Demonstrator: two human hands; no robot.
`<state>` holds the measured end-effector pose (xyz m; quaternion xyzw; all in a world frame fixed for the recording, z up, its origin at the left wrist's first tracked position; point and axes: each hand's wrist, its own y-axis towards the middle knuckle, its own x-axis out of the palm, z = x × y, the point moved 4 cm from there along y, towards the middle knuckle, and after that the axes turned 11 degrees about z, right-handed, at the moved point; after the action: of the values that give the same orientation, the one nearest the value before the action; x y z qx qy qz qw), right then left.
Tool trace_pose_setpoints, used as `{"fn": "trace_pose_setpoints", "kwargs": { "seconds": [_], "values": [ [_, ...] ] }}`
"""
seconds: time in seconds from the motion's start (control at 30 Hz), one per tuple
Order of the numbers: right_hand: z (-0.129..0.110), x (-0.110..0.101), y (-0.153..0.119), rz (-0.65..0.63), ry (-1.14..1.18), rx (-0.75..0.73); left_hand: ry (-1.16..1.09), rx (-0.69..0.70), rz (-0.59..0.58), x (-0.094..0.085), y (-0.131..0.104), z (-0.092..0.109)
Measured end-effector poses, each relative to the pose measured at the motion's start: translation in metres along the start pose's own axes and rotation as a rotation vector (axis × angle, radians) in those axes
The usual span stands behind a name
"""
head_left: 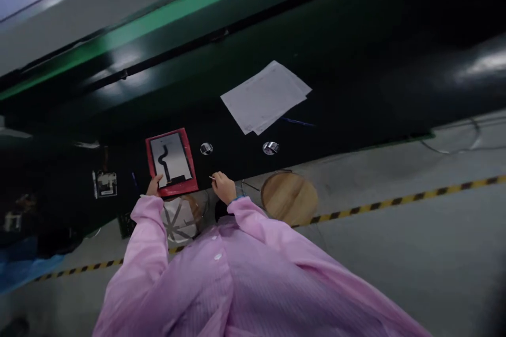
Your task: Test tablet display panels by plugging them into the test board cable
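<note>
A flat panel (177,155) with a grey face and a black winding strip lies in a red frame (191,160) near the table's front edge. My left hand (154,185) grips the frame's lower left corner, thumb on top. To the right of the frame, my right hand (223,187) is closed around a thin, light-coloured stick (212,178), whose tip points left. Two small round shiny pieces lie on the table: one (206,148) just right of the frame, the other (271,148) farther right.
White paper sheets (266,96) overlap on the black table (348,110), with a blue pen (298,122) beside them. A small device (106,184) sits at the left. Below the front edge stand a round wooden stool (290,197) and a white-covered seat (179,218).
</note>
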<state>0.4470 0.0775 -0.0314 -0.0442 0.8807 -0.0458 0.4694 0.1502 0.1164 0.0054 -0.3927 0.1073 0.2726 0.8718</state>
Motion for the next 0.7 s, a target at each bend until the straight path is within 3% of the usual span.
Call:
{"fn": "trace_pose_setpoints", "kwargs": {
  "seconds": [0.2, 0.4, 0.57, 0.7],
  "values": [
    [0.023, 0.029, 0.044, -0.073, -0.143, -0.143, -0.038, 0.006, 0.145, -0.001, 0.024, -0.037],
    [0.036, 0.042, 0.037, -0.045, -0.204, -0.197, 0.093, 0.085, 0.267, -0.01, 0.028, -0.059],
    [0.04, 0.043, 0.034, 0.03, -0.231, -0.18, 0.149, 0.127, 0.309, -0.006, 0.017, -0.065],
    [0.043, 0.039, 0.035, 0.067, -0.241, -0.166, 0.152, 0.136, 0.304, 0.0, 0.007, -0.054]
  ]
}}
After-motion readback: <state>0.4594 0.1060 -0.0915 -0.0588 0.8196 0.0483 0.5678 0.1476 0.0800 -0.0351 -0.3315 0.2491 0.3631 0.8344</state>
